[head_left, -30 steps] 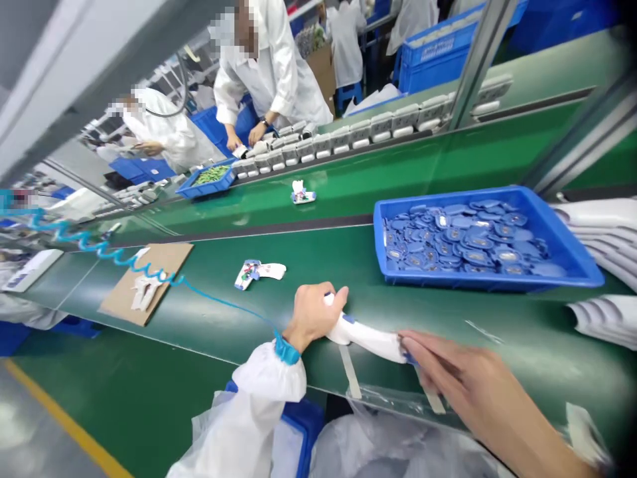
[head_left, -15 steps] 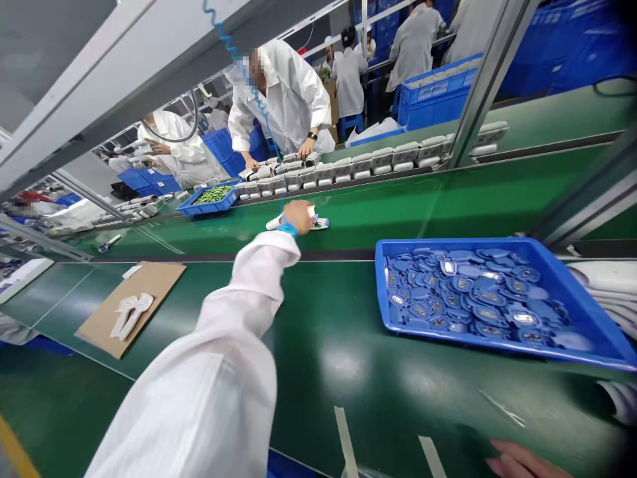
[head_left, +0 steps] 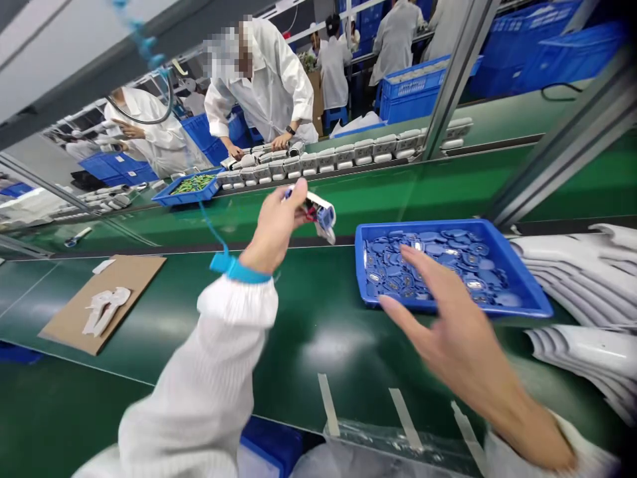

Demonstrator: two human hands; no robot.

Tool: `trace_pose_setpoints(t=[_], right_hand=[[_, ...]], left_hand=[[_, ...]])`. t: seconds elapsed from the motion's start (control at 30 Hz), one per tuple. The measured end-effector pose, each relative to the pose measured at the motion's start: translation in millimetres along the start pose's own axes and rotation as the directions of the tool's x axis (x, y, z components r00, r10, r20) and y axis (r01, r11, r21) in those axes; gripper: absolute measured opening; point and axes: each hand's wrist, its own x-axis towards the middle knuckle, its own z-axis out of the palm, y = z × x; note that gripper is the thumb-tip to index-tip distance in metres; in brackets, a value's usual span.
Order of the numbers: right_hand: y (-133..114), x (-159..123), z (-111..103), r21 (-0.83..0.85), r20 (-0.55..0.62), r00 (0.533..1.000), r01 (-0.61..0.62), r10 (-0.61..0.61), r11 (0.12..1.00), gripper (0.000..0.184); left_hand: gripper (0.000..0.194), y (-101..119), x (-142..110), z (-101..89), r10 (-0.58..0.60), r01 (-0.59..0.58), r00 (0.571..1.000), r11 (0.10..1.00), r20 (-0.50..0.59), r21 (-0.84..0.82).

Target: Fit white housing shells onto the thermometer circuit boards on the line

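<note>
One white-and-blue plastic part with red wiring (head_left: 326, 214), held up at the glossy green bench (head_left: 313, 318)

Your left hand (head_left: 271, 229) was closed on this single part, the thumb laid over its top; your fingers hid much of it. In the view, the part appeared against the border between bench and bright green belt (head_left: 398, 192). Your right hand (head_left: 458, 332) was open, thumb and fingers spread, with nothing in its grip. It blocked part of one rectangular blue plastic tray (head_left: 360, 265), whose flat blue oval pieces (head_left: 393, 269) were too many and too overlapped to count.

Right of the tray lay two nested stacks of curved white plastic shells (head_left: 587, 348). Three strips of pale tape (head_left: 328, 403) ran near your edge of the bench. To your left, one brown cardboard sheet (head_left: 132, 275) bore two curved white pieces (head_left: 107, 311) and one small flat white piece (head_left: 103, 266).

On the belt at far left was one slender white piece (head_left: 79, 237). Beyond the belt stood one smaller blue tray (head_left: 186, 199) of green pieces and a long row of grey-and-white housings (head_left: 343, 158), crossed by one metal post (head_left: 455, 79). A co-worker in a white coat (head_left: 271, 79) had both hands at that row.
</note>
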Motion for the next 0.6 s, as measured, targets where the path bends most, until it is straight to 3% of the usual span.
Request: trace_pose_setpoints(t=[0.07, 0.13, 0.2, 0.27, 0.37, 0.6], right_hand=[[-6, 9, 13, 0.105, 0.112, 0.994, -0.021, 0.009, 0.994, 0.060], [-7, -1, 18, 0.176, 0.259, 0.962, -0.133, 0.085, 0.975, 0.042], [-5, -22, 13, 0.177, 0.352, 0.923, -0.227, 0.154, 0.958, 0.030], [-4, -45, 2, 0.152, 0.409, 0.897, -0.251, 0.170, 0.956, 0.027], [-2, -68, -13, 0.130, 0.444, 0.887, -0.204, 0.127, 0.970, 0.025], [-12, -69, -17, 0.021, 0.253, 0.967, -0.045, 0.038, 0.999, 0.023]], left_hand=[[0.037, -2, -60, 4.4, -0.154, 0.149, 0.988, 0.955, 0.000, -0.255], [0.041, -19, -115, 6.3, -0.304, 0.278, 0.952, 0.884, -0.012, -0.375], [0.043, -41, -158, 3.2, -0.405, 0.378, 0.914, 0.865, -0.014, -0.329], [0.042, -60, -186, -2.5, -0.435, 0.440, 0.898, 0.877, 0.072, -0.191], [0.039, -75, -207, -5.9, -0.395, 0.399, 0.888, 0.916, 0.238, 0.032], [0.024, -75, -221, 19.7, -0.265, 0.167, 0.905, 0.941, 0.334, 0.294]])
